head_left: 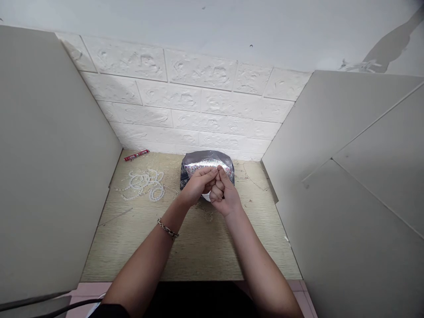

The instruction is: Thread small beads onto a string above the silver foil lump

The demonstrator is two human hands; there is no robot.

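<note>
My left hand (198,184) and my right hand (226,192) meet above the middle of the table, thumb tips and fingertips pinched close together. Whatever lies between the fingertips is too small to make out. Right behind and below them sits a dark-rimmed bag or pouch (208,157) with a shiny, sparkling top, partly covered by my hands. Small clear beads (208,215) lie on the table just under my wrists. A linked bracelet (168,229) is around my left wrist.
Strands of white beads (145,183) lie coiled at the left, with a thin red packet (136,155) behind them. A thin thread (255,179) curves across the right side. Grey panels (43,168) wall in the table (198,256); a white brick-patterned wall (198,101) stands behind.
</note>
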